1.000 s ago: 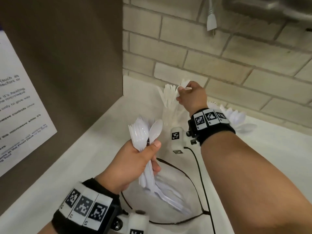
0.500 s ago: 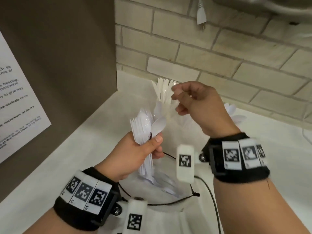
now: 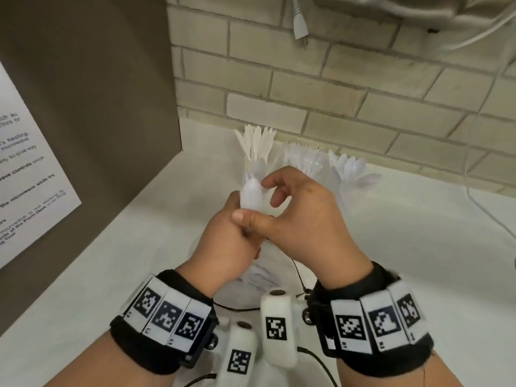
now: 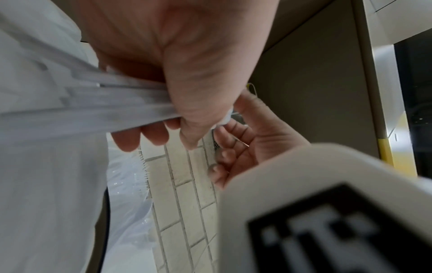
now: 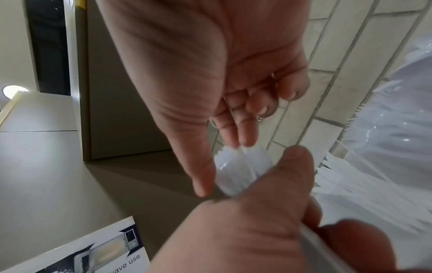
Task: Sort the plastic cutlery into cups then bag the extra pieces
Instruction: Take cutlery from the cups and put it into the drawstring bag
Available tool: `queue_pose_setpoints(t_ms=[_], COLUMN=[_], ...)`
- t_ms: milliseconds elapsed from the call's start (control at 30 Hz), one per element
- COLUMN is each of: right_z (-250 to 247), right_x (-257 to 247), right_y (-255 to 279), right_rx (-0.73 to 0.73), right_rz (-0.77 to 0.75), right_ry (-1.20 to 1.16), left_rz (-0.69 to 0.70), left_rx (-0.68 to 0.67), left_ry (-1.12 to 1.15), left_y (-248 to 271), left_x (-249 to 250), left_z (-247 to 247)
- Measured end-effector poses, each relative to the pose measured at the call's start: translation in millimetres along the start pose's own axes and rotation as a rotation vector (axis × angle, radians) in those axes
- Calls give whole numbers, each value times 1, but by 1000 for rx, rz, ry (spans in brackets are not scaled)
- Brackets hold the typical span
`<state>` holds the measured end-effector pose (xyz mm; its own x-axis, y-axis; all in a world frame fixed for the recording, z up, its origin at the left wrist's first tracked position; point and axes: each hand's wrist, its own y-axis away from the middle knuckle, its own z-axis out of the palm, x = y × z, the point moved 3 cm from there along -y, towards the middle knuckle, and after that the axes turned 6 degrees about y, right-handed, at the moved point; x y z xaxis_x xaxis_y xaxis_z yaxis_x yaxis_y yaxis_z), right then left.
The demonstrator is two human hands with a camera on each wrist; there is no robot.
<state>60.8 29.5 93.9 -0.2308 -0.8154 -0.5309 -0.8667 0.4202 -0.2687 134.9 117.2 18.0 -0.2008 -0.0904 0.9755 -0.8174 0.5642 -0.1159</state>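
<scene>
My left hand (image 3: 229, 247) grips a bundle of white plastic cutlery (image 3: 251, 195) upright above the counter, its handles fanning out below the fist (image 4: 93, 107). My right hand (image 3: 258, 201) reaches across and pinches the bowl of the top spoon (image 5: 233, 171) between thumb and fingers. Behind the hands stand three clear cups: knives (image 3: 255, 146), forks (image 3: 307, 160) and spoons (image 3: 349, 169). A clear plastic bag (image 3: 259, 277) with more cutlery lies under the hands, mostly hidden.
A brown microwave side (image 3: 97, 107) with a white notice (image 3: 28, 177) stands on the left. The brick wall (image 3: 363, 93) runs close behind the cups, with a plug (image 3: 300, 23) hanging above. A white cord (image 3: 488, 213) lies at the right.
My right hand left the knife cup and came back to the bundle, now pinching its top spoon. The left hand kept its grip on the bundle.
</scene>
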Motion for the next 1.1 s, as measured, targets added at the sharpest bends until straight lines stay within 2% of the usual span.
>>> queue_pose_setpoints(t_ms=[67, 233, 333, 467, 533, 600, 667, 800, 1000, 1100], right_z=[4, 9, 14, 16, 9, -2, -12, -9, -1, 5], right_x=[3, 12, 13, 13, 14, 13, 14, 23, 22, 26], right_y=[1, 0, 0, 0, 0, -2, -5, -9, -5, -8], right_rx=[31, -3, 20, 191, 300, 347, 332, 201, 122, 56], right_rz=[40, 92, 49, 61, 108, 133, 119, 137, 175, 204], right_ry=[-90, -290, -327, -427, -549, -708, -709, -559, -632, -575], left_rz=[15, 17, -21, -22, 2, -32, -37, 70, 139, 148], left_rx=[-7, -37, -47, -111, -131, -119, -52, 28, 45, 51], left_ry=[-20, -36, 90, 207, 218, 231, 135, -157, -300, -310], left_y=[1, 2, 5, 10, 12, 14, 12, 9, 9, 10], left_x=[3, 5, 6, 8, 8, 7, 6, 4, 2, 1], left_z=[1, -2, -1, 4, 5, 5, 3, -1, 1, 1])
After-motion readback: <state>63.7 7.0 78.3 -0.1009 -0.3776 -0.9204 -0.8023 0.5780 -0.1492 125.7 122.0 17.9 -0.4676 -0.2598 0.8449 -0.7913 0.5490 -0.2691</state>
